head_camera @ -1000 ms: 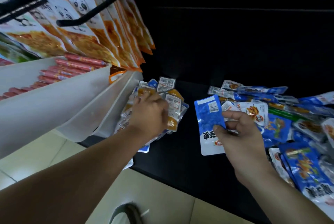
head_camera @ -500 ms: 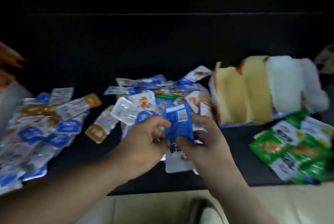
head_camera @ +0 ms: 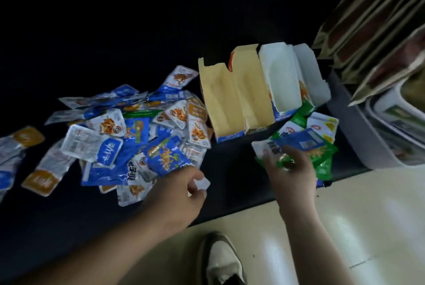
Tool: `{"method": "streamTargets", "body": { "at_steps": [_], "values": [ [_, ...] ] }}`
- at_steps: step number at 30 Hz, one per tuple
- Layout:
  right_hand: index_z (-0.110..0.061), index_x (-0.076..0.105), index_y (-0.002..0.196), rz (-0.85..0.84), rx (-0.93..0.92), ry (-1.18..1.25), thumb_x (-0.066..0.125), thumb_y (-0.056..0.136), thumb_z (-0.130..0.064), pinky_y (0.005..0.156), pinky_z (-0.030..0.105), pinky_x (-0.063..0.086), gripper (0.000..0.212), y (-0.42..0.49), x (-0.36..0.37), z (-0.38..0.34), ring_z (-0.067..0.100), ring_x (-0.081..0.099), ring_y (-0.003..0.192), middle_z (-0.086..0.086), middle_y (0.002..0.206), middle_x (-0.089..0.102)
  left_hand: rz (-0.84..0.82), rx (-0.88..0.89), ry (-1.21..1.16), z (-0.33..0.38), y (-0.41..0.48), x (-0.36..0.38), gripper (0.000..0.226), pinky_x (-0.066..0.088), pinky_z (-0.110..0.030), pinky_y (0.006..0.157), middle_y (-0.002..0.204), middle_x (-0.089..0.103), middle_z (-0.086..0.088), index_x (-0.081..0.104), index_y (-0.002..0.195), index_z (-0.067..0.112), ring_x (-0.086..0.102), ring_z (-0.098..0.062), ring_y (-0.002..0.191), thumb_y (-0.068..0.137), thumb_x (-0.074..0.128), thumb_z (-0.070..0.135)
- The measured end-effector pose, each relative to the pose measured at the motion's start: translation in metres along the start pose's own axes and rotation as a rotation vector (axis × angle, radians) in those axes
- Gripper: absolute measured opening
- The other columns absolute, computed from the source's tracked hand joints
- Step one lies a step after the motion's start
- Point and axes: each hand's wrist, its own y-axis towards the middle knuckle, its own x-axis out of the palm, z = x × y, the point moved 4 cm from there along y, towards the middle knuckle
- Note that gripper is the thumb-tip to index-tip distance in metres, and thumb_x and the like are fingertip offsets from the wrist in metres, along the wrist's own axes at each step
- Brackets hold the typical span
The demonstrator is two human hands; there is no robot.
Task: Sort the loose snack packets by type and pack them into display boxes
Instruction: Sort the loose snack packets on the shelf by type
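A heap of loose blue, white and orange snack packets (head_camera: 138, 128) covers the dark shelf at centre left. Clear packets with orange and blue labels (head_camera: 39, 176) lie further left. Several open display boxes stand side by side at the back right: two tan-lined ones (head_camera: 220, 103) and two white-lined ones (head_camera: 281, 77), all showing bare insides. In front of them lies a pile of green packets (head_camera: 324, 162). My right hand (head_camera: 291, 169) rests on a blue packet (head_camera: 301, 143) on top of that pile. My left hand (head_camera: 177, 192) is curled at the heap's near edge, pinching a small white packet (head_camera: 202, 184).
A grey bin (head_camera: 358, 142) with printed packs stands at the right, with dark bags (head_camera: 379, 22) hanging above it. The black shelf's (head_camera: 230, 192) front edge runs diagonally below my hands. Cream floor tiles and my shoe (head_camera: 220, 259) are beneath.
The view swung right, away from the white bins. My right hand carried the blue packet from the heap to the green pile. My left hand let go of it and stayed by the heap.
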Motion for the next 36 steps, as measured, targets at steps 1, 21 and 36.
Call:
{"method": "streamTargets", "body": {
  "at_steps": [1, 21, 36],
  "values": [
    [-0.03, 0.066, 0.127, -0.033, -0.001, -0.17, 0.082, 0.083, -0.038, 0.109, 0.048, 0.044, 0.047, 0.006, 0.003, 0.004, 0.033, 0.049, 0.124, 0.008, 0.136, 0.049, -0.006, -0.016, -0.001, -0.007, -0.005, -0.003, 0.023, 0.053, -0.026, 0.079, 0.091, 0.067, 0.013, 0.064, 0.114, 0.037, 0.064, -0.003, 0.08, 0.093, 0.072, 0.034],
    [-0.042, 0.027, 0.156, -0.672, -0.686, -0.608, 0.064, 0.088, -0.064, 0.11, 0.042, 0.045, 0.08, -0.099, 0.148, -0.055, 0.024, 0.022, 0.15, -0.001, 0.161, 0.026, -0.038, -0.014, 0.606, -0.089, -0.025, -0.042, 0.068, 0.015, -0.053, 0.125, 0.171, -0.02, 0.005, 0.015, 0.158, 0.05, -0.016, -0.025, 0.158, 0.1, 0.05, 0.051],
    [-0.037, 0.061, 0.108, -0.531, -0.416, -0.101, 0.086, 0.07, -0.046, 0.076, 0.037, 0.059, 0.046, -0.103, 0.143, -0.042, 0.009, 0.071, 0.086, -0.015, 0.099, 0.072, 0.086, 0.039, 0.309, -0.114, -0.026, -0.07, 0.06, 0.03, -0.03, 0.12, 0.173, 0.003, 0.007, 0.044, 0.153, 0.038, 0.001, -0.012, 0.157, 0.096, 0.062, 0.045]
  ]
}}
